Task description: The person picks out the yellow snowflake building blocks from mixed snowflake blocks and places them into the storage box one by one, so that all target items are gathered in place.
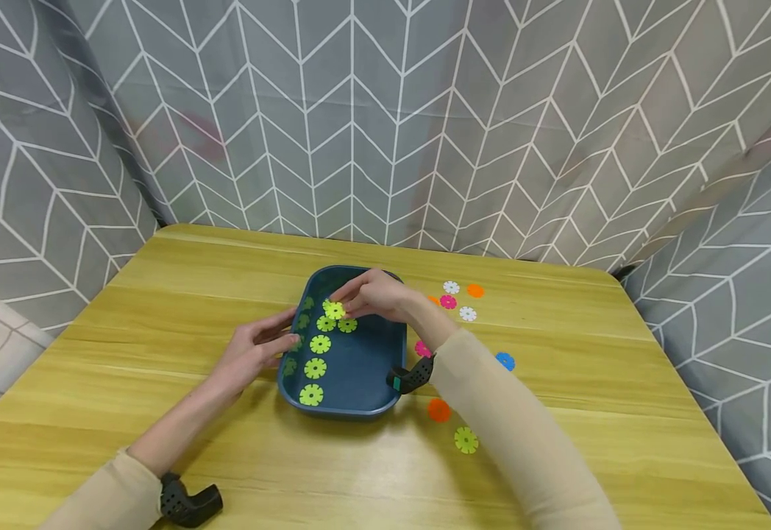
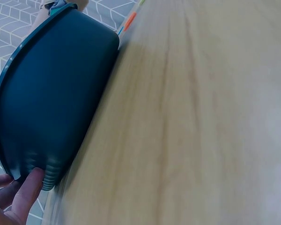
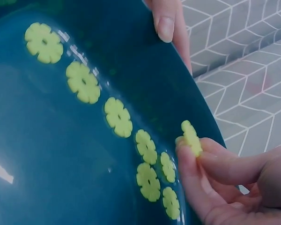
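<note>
A dark blue tray with rounded corners sits on the table. Several yellow-green notched discs lie flat in it, most of them in a line along its left side, such as the front disc and the disc in the right wrist view. My left hand holds the tray's left rim, the thumb over the edge and fingers outside. Above the far end of the line, my right hand pinches one yellow-green notched disc between thumb and fingertip, tilted on edge in the right wrist view.
Right of the tray, loose discs lie on the wooden table: white, orange, pink, blue and a yellow-green disc. A grey patterned curtain hangs behind the table and along its sides.
</note>
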